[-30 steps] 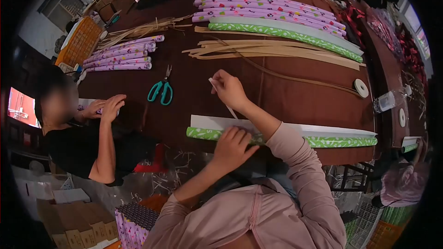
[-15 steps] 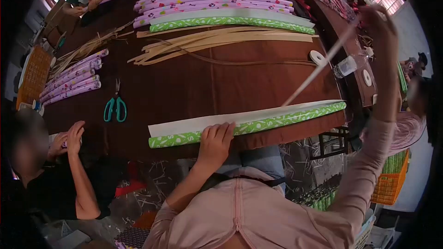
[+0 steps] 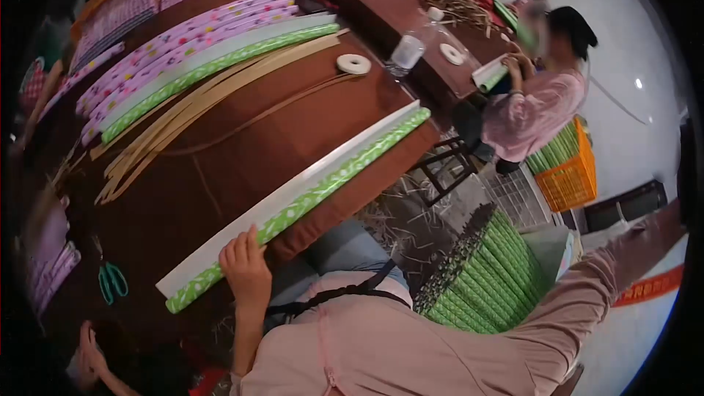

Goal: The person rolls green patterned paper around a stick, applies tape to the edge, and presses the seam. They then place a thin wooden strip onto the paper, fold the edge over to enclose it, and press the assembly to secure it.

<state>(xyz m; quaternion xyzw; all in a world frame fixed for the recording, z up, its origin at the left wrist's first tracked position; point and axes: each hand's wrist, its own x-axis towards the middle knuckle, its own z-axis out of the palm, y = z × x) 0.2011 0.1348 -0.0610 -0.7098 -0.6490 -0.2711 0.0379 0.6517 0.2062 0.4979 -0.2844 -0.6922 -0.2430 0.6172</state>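
Note:
A green roll of patterned paper [image 3: 323,199] with a white inner edge lies slantwise along the table's near side. My left hand [image 3: 246,262] is closed over the roll near its lower left end, fingers together on top and thumb hidden. My right arm stretches far to the right, its sleeve [image 3: 587,279] running into the dark border, and the hand itself is out of sight. A pair of teal-handled scissors [image 3: 112,282] lies left of the roll. Beyond it are tan strips [image 3: 198,114] and a white tape roll [image 3: 353,64].
Another green roll [image 3: 220,64] and several purple patterned rolls [image 3: 176,51] lie at the back. A co-worker in pink [image 3: 535,114] sits at the right table. Below are an orange crate [image 3: 565,176] and stacked green rolls [image 3: 484,279]. Another person's hands [image 3: 89,352] show lower left.
The view has swung to the right. My right hand, raised before with a thin pale strip, has left the view. My left hand stays on the green roll.

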